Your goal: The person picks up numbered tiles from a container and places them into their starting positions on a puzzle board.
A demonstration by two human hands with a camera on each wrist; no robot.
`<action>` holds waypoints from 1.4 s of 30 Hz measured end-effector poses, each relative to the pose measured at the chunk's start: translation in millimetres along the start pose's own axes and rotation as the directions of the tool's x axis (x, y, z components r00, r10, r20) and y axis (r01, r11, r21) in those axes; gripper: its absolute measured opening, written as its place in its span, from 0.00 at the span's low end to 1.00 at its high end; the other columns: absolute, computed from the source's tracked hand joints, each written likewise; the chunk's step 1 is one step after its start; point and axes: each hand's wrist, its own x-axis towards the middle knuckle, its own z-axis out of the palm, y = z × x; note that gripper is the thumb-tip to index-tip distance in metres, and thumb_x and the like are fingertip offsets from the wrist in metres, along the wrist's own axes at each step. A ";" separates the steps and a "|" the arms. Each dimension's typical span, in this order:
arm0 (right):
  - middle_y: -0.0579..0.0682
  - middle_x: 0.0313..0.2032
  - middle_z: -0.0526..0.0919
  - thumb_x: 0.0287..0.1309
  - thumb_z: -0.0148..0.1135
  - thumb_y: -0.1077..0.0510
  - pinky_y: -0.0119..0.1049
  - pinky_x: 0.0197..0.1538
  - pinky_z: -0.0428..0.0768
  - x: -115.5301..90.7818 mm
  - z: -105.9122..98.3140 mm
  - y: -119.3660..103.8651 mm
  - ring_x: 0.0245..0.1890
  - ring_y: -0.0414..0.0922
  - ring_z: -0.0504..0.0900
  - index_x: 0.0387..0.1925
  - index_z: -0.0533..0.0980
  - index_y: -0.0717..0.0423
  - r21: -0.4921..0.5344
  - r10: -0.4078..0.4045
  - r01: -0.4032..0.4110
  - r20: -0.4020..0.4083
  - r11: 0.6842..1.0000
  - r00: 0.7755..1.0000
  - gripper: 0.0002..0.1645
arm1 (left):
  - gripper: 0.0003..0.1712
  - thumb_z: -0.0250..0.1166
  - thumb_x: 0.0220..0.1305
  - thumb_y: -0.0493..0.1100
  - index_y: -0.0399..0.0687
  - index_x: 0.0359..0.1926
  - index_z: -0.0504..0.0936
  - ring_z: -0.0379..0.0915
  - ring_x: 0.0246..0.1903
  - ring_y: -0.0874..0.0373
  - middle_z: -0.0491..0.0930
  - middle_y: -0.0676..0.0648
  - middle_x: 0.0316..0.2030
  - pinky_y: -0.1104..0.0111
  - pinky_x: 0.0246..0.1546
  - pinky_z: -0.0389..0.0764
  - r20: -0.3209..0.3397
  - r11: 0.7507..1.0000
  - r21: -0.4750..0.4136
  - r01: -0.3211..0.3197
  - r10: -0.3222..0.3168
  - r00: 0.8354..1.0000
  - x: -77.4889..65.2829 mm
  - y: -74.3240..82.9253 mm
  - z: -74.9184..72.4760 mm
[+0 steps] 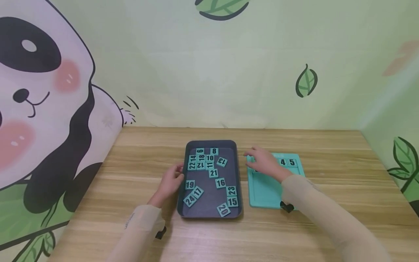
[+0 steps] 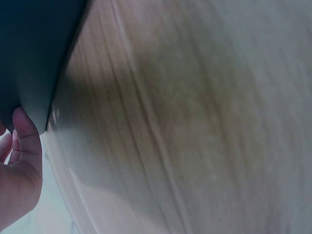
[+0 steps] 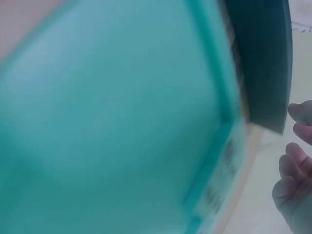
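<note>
My left hand (image 1: 169,182) is at the left wall of a dark tray (image 1: 204,214), with thumb and fingertips touching it from outside. In the left wrist view the thumb (image 2: 28,139) lies against the tray's wall. Several teal number tiles lie scattered in the tray, among them tile 13 (image 1: 222,161), tile 16 (image 1: 220,182) and tile 20 (image 1: 223,209). Over the top left of a teal board (image 1: 266,191) hovers my right hand (image 1: 266,163), its fingers loosely bent and apart, nothing between them. Tile 4 (image 1: 283,162) and tile 5 (image 1: 291,162) sit in the board's top row; the hand hides part of that row.
The tray and the board lie side by side on a wood-grain table (image 1: 340,174), a narrow strip of tabletop between them. Behind the table stands a pale green wall (image 1: 229,72) painted with leaves and a panda (image 1: 39,91).
</note>
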 end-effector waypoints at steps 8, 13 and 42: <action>0.53 0.44 0.75 0.52 0.58 0.55 0.41 0.46 0.76 28.9 3.0 -36.9 0.44 0.48 0.74 0.47 0.74 0.56 0.093 -0.026 0.023 0.024 0.995 0.999 0.19 | 0.23 0.47 0.62 0.37 0.47 0.59 0.63 0.70 0.47 0.52 0.70 0.44 0.48 0.61 0.45 0.76 -0.009 1.000 0.000 0.008 -0.008 1.000 -1.6 -0.8 -0.4; 0.51 0.44 0.75 0.53 0.57 0.55 0.41 0.48 0.75 45.6 9.7 -50.4 0.45 0.47 0.74 0.47 0.74 0.56 0.069 -0.051 0.048 0.037 0.996 0.998 0.19 | 0.22 0.48 0.62 0.36 0.47 0.58 0.64 0.70 0.46 0.52 0.70 0.44 0.47 0.62 0.44 0.76 -0.017 1.000 -0.006 0.005 -0.006 1.000 -1.7 0.5 0.6; 0.56 0.58 0.67 0.57 0.49 0.54 0.44 0.58 0.68 85.9 46.4 -59.0 0.57 0.51 0.68 0.57 0.67 0.57 -0.110 -0.012 0.040 0.244 0.993 0.970 0.25 | 0.23 0.49 0.60 0.33 0.42 0.58 0.65 0.72 0.43 0.51 0.71 0.42 0.46 0.64 0.41 0.77 -0.032 0.999 0.017 -0.032 0.033 0.999 -1.6 0.2 -0.3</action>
